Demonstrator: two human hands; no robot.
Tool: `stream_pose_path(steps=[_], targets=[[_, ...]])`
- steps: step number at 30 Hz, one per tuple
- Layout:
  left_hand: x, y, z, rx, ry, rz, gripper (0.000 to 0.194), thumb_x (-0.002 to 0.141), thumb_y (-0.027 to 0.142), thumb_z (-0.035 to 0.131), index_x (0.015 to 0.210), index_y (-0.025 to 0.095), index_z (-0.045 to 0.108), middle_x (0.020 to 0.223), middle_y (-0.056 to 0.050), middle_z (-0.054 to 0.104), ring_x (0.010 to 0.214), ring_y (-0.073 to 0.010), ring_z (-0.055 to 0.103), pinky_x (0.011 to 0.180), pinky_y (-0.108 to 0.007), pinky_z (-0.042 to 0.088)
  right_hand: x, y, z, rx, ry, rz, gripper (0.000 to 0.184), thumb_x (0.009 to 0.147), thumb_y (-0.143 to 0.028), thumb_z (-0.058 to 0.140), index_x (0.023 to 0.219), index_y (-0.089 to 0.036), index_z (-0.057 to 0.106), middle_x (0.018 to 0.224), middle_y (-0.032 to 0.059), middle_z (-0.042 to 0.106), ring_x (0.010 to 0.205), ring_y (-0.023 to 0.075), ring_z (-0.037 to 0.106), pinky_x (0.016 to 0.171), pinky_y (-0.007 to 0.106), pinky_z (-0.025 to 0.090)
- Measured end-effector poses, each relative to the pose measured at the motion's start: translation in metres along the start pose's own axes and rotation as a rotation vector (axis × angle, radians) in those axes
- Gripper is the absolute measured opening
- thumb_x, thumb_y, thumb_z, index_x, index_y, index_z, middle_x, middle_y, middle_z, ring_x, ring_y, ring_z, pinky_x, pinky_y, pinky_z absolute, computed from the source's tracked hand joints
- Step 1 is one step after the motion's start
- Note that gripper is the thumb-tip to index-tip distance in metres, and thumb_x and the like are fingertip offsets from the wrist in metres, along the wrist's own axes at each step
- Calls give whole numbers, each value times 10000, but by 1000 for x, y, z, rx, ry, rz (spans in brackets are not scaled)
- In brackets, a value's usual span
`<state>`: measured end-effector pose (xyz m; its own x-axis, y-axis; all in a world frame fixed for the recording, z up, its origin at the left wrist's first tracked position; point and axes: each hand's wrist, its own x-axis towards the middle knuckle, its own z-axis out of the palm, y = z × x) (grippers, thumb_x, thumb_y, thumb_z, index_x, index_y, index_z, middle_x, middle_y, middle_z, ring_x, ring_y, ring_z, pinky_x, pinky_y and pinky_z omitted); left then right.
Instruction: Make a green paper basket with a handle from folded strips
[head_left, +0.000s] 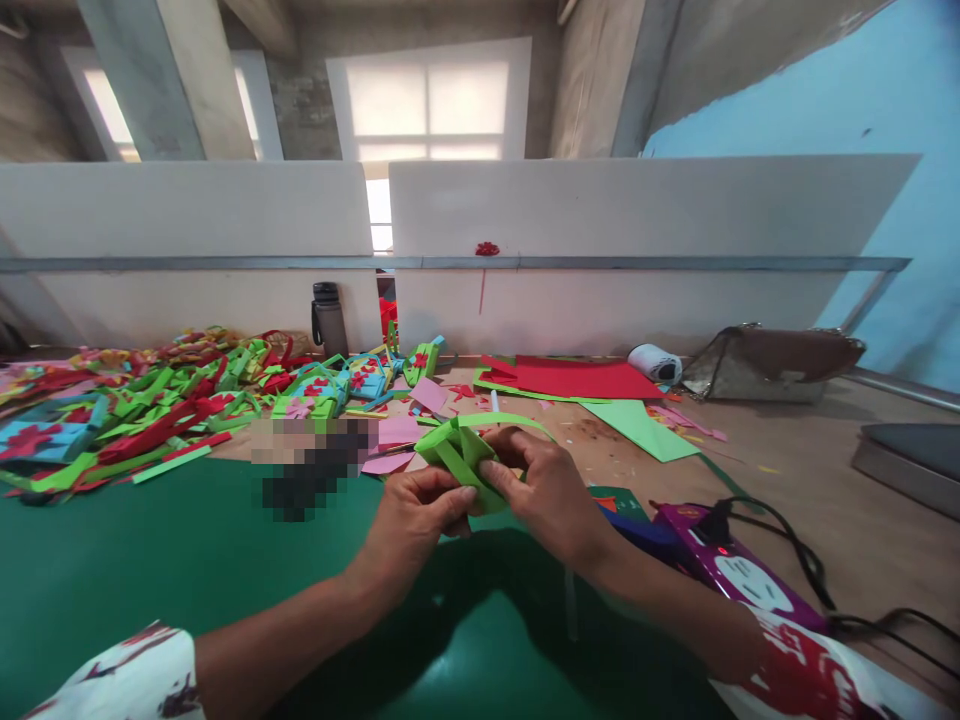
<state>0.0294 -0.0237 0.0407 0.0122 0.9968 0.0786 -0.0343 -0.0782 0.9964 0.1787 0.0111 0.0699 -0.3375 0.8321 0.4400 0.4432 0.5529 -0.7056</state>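
Observation:
A small folded light-green piece, made of flat strips of paper or felt, is held up over the front of the table. My left hand pinches its lower left edge between thumb and fingers. From the other side, my right hand grips it, the thumb pressed on its face and the fingers partly hidden behind. A loose green strip curves from its top over the right hand. Pink sheets lie on the table just behind it.
Heaped green, red and blue strips and pieces cover the left side, beside a dark bottle. Red sheets lie at the back. On the right are a purple power strip with cords, a white roll and a handbag.

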Motion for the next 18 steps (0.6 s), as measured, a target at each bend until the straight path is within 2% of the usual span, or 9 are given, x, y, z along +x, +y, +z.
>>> stream_pose_path(steps=[5, 12, 15, 18], targets=[[-2, -1, -1, -40, -40, -18, 210, 707, 325, 686, 693, 116, 673, 586, -19, 650, 502, -88, 525, 528, -195, 414, 0, 5, -1, -67, -6, 16, 116, 796, -148, 574, 881, -151, 653, 831, 47, 701, 756, 165, 649, 708, 282, 497], [-3, 1, 3, -14, -28, -102, 229, 678, 340, 692, 635, 115, 675, 552, -25, 638, 490, -98, 532, 521, -205, 417, -1, 6, 2, -214, -8, -14, 164, 801, -157, 590, 945, -147, 666, 904, 82, 709, 841, 213, 649, 777, 330, 483], [-2, -2, 4, 2, -32, -110, 234, 681, 345, 679, 675, 111, 694, 541, -33, 640, 517, -116, 558, 549, -217, 429, -3, 3, 3, -295, -29, -49, 220, 809, -118, 562, 1008, -114, 655, 973, 131, 698, 922, 250, 636, 842, 370, 456], [-1, -4, 4, -19, -26, -137, 249, 676, 348, 671, 711, 104, 704, 570, -49, 662, 539, -128, 583, 553, -218, 434, -6, 1, 0, -350, -100, -83, 337, 780, -4, 503, 1076, -105, 627, 1013, 144, 685, 960, 241, 628, 846, 344, 453]])
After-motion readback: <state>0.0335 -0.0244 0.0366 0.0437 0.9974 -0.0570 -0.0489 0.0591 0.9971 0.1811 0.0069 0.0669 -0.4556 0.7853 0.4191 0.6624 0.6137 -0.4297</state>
